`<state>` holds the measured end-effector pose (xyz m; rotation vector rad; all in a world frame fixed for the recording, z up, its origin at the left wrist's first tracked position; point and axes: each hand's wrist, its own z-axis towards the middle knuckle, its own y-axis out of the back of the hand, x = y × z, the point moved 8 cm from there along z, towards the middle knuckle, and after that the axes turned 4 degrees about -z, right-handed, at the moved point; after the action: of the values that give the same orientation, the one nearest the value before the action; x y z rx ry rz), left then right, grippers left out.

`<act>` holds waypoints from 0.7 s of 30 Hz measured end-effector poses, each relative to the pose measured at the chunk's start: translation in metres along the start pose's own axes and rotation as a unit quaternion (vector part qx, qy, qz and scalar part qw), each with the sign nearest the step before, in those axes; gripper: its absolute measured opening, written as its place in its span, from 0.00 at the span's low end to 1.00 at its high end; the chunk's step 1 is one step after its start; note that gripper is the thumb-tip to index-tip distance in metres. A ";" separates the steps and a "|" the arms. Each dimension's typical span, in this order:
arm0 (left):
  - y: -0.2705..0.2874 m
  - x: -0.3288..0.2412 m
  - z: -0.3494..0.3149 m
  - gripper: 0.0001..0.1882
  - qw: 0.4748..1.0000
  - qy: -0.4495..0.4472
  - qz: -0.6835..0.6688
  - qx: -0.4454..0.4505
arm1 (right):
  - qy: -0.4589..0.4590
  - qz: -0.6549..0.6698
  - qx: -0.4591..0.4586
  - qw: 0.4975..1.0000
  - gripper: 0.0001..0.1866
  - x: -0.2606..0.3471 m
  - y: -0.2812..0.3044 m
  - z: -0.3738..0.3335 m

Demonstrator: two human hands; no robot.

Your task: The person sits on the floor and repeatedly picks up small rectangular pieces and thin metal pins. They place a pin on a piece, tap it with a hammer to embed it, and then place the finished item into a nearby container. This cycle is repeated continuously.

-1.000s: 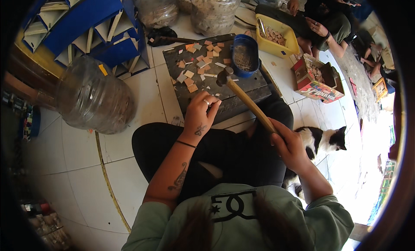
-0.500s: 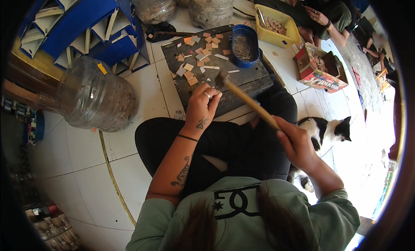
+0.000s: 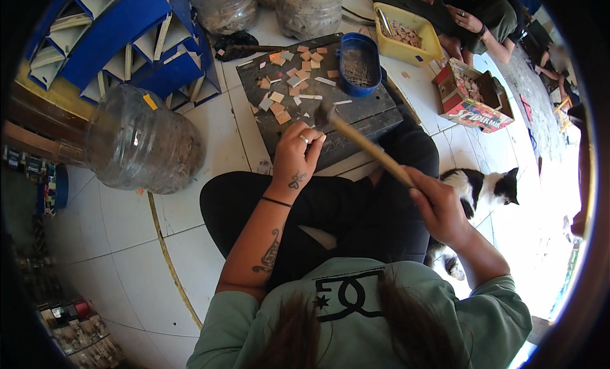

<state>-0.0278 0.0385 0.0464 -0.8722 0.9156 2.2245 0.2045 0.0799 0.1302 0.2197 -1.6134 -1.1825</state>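
Observation:
My right hand [image 3: 437, 207] grips the wooden handle of a hammer [image 3: 359, 142]; its metal head hangs just above the dark work block [image 3: 362, 115], right beside my left fingers. My left hand [image 3: 295, 158] rests on the block's near edge with fingertips pinched together on something small that I cannot make out. Several small tan and pale tile pieces [image 3: 279, 108] lie scattered over the block. A blue tub of thin nails [image 3: 358, 68] stands at the block's far right corner.
A big clear plastic jug [image 3: 141, 143] lies on its side at my left, blue folded frames [image 3: 121, 38] behind it. A yellow tub [image 3: 406, 35] and an open printed box [image 3: 471, 95] hold more pieces. A black-and-white cat [image 3: 480, 191] sits at my right. Another person sits beyond.
The hammer head has come down from above the block's middle toward my left fingertips. My left hand has stayed put on the block's near edge. The cat has shifted slightly right.

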 end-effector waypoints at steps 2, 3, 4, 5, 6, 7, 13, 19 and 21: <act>-0.001 0.002 0.000 0.05 1.000 0.013 0.004 0.014 | -0.012 -0.006 0.014 1.000 0.21 -0.004 -0.001 0.000; 0.000 0.001 0.001 0.05 1.000 0.002 0.001 0.007 | -0.030 0.000 0.015 0.999 0.21 -0.008 0.000 0.000; 0.001 0.000 0.001 0.05 1.000 -0.003 -0.001 0.003 | -0.071 0.010 0.016 0.997 0.21 -0.015 0.000 -0.001; 0.001 0.000 0.000 0.05 1.000 -0.007 -0.003 -0.001 | -0.036 0.007 0.007 0.999 0.21 -0.010 0.001 -0.002; 0.001 0.001 0.000 0.05 1.000 -0.001 -0.002 0.002 | -0.021 0.008 -0.005 1.000 0.21 -0.008 0.003 -0.002; 0.000 0.002 -0.001 0.05 1.000 0.006 -0.001 0.005 | -0.012 0.021 -0.008 1.000 0.21 -0.007 0.002 -0.002; 0.000 0.000 -0.001 0.04 1.000 -0.021 0.005 -0.009 | -0.010 0.013 -0.026 1.000 0.21 -0.010 0.002 -0.003; 0.001 0.000 0.001 0.04 1.000 -0.008 0.010 -0.006 | 0.011 -0.013 -0.011 1.000 0.22 -0.008 0.000 0.000; 0.001 -0.001 -0.001 0.04 1.000 -0.008 0.007 -0.010 | 0.016 -0.014 -0.022 1.000 0.22 -0.006 0.001 -0.002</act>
<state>-0.0274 0.0366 0.0474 -0.8580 0.8955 2.2538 0.2091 0.0834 0.1273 0.2335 -1.5593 -1.2294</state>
